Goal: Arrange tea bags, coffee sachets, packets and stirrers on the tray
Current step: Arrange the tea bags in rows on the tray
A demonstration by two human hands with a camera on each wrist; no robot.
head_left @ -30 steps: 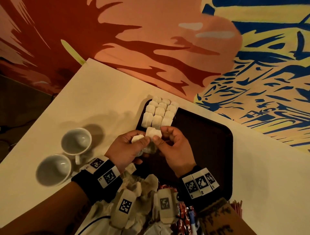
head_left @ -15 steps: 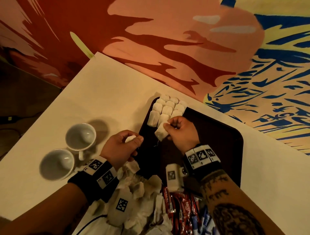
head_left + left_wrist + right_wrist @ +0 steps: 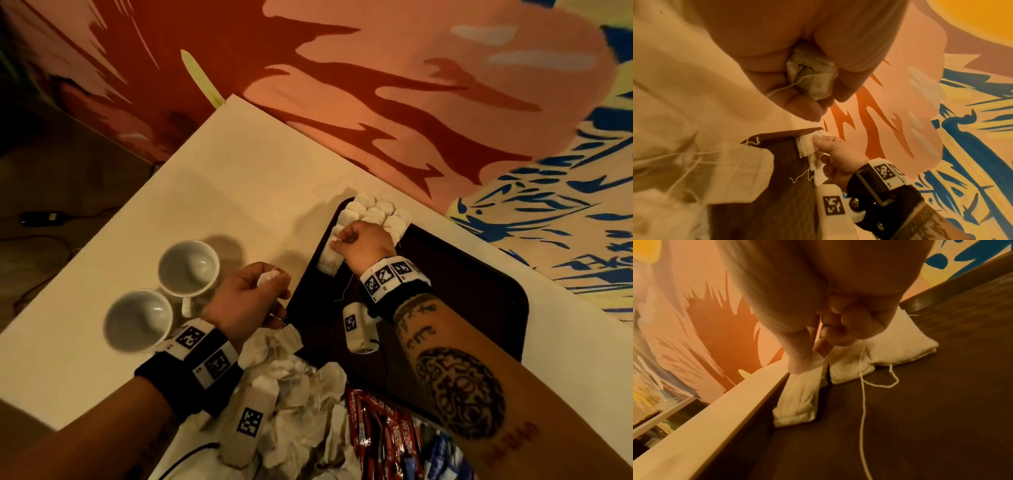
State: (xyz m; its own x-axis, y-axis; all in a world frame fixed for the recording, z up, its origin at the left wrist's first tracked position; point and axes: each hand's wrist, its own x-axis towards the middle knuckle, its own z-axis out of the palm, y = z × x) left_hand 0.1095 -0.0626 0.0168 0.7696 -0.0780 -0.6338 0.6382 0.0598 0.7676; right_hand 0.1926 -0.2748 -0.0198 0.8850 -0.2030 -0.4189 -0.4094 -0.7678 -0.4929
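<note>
A dark brown tray (image 3: pixel 479 291) lies on the white table. Several white tea bags (image 3: pixel 375 214) lie in rows in its far left corner. My right hand (image 3: pixel 337 241) pinches the top of one tea bag (image 3: pixel 329 262) that lies along the tray's left rim, at the near end of a row. In the right wrist view my thumb rests on that tea bag (image 3: pixel 799 395), and its string (image 3: pixel 862 402) trails over the tray floor (image 3: pixel 920 418). My left hand (image 3: pixel 274 279) hovers left of the tray, fingers curled round a crumpled tea bag (image 3: pixel 813 76).
Two empty white cups (image 3: pixel 188 270) (image 3: pixel 137 320) stand left of my left hand. A loose heap of tea bags (image 3: pixel 294 377) lies near the table's front edge. Red coffee sachets (image 3: pixel 376 428) and blue packets (image 3: pixel 435 455) lie beside it.
My hands have parted. The right hand carried a tea bag out to the tray's left rim and laid it below the rows. The left hand drew back left, still holding its bag.
</note>
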